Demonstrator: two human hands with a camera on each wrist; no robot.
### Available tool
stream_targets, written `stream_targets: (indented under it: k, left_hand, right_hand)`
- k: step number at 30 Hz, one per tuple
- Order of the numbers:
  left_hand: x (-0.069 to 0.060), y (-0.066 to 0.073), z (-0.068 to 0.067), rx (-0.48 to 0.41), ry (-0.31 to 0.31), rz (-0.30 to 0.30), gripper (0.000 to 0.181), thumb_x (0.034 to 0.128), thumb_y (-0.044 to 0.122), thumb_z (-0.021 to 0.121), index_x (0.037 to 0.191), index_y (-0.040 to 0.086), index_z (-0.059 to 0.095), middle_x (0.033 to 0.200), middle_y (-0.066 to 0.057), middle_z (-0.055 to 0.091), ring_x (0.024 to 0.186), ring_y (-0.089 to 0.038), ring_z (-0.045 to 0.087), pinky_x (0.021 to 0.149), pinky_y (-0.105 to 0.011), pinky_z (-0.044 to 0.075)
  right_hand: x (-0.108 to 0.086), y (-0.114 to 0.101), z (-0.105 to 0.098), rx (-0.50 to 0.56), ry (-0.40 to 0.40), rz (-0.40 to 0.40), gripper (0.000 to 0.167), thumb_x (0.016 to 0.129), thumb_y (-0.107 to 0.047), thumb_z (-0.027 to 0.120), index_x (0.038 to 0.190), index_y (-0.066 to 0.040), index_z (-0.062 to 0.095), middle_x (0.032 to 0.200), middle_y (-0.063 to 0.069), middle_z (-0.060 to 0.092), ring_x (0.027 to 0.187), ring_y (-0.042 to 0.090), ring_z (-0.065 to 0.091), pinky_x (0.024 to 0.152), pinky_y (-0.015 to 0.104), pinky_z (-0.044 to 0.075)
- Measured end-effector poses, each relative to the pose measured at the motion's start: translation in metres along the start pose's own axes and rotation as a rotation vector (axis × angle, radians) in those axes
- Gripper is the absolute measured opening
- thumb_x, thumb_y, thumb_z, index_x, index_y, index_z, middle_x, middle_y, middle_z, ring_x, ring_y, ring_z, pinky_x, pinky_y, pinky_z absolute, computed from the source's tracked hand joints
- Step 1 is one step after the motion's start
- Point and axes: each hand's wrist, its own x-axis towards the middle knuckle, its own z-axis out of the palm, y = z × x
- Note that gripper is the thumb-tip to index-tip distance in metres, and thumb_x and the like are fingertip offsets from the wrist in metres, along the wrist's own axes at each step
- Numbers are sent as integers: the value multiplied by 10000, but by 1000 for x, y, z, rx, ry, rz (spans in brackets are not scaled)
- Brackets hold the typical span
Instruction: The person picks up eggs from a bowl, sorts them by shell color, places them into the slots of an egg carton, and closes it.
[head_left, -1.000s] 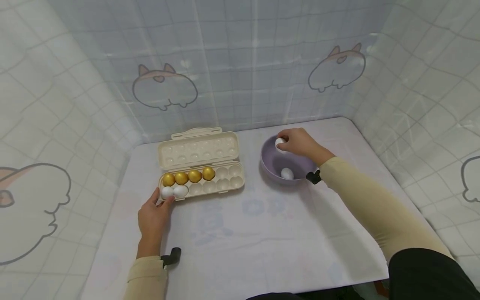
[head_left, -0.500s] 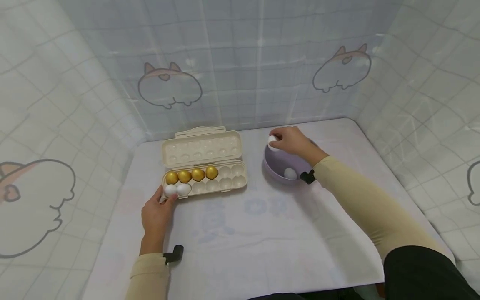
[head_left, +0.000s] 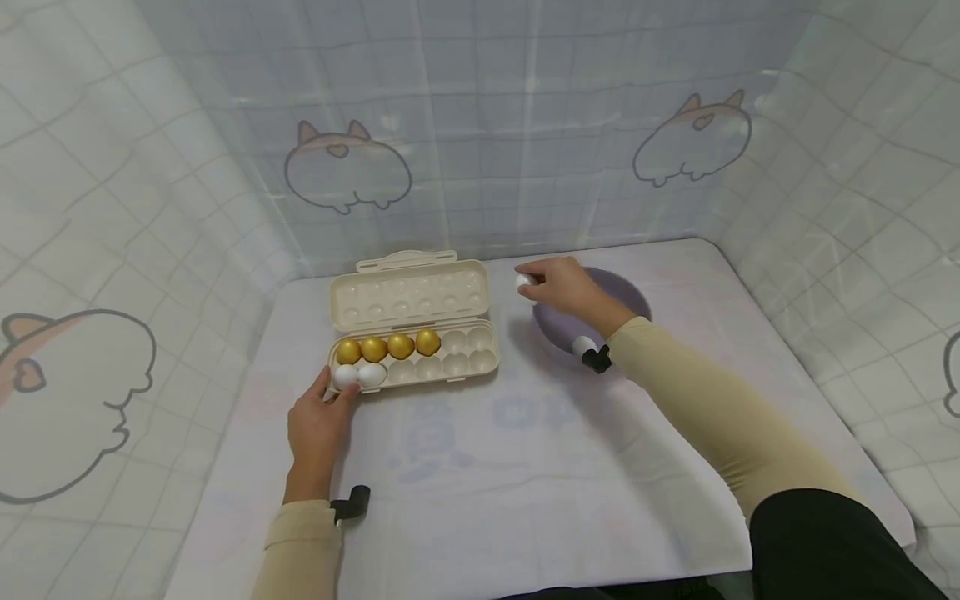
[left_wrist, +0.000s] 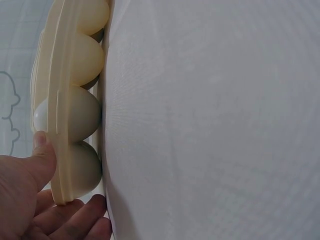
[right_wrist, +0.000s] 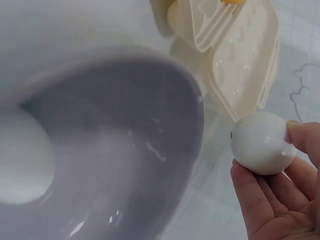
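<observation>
In the head view, my right hand (head_left: pixel 566 290) pinches a white egg (head_left: pixel 524 282) between thumb and fingers, just beyond the left rim of a purple bowl (head_left: pixel 558 327). The right wrist view shows that egg (right_wrist: pixel 262 143) clear of the bowl. Another white egg (head_left: pixel 583 344) lies inside the bowl, partly covered by the wrist camera. My left hand (head_left: pixel 321 429) grips the near left corner of a cream egg carton (head_left: pixel 456 367), thumb on its front edge. Several gold eggs (head_left: pixel 401 346) fill part of the back row; two white eggs (head_left: pixel 371 374) sit front left.
The carton's lid (head_left: pixel 408 293) lies open toward the back wall. A pale cloth covers the table (head_left: pixel 480 492). Tile-patterned sheets with corgi drawings (head_left: pixel 348 175) enclose the back and sides. Unfilled cups (head_left: pixel 480 337) show at the carton's right.
My right hand has carried the white egg leftward from above the bowl to past its left rim. The left hand keeps its grip on the carton; the view has shifted slightly.
</observation>
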Motion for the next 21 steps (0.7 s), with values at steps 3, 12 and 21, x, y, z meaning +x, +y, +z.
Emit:
stream_targets:
  k: [3,12,21]
  left_hand:
    - [0,0,-1,-2,-3,6,764,986,461,729,1633,238,389,1562,-120,523,1535,-427,420,1248,-610,353]
    - [0,1,-3,-12,-6,-17,761,984,450,732,1633,247,391,1583,-113,507,1545,-418,410,1253,-605,347]
    - [-1,4,-2,-17,-34,-42,767,989,460,725,1641,265,369,1594,-104,497,1557,-418,391,1265,-605,330]
  right_hand:
    - [2,-4,5,8,-4,-6,495,1011,-329,692,1482,-188,635,1164,27,792,848,128,609,729,268,482]
    - [11,-20,25,37,-12,-25,491,1005,-347,693,1470,-195,648,1167,19,798,913,120,638,844,298,531]
    - [20,-40,60,62,-39,-112,467,1015,-326,704,1450,-159,664,1148,14,791,881,121,623,804,285,522]
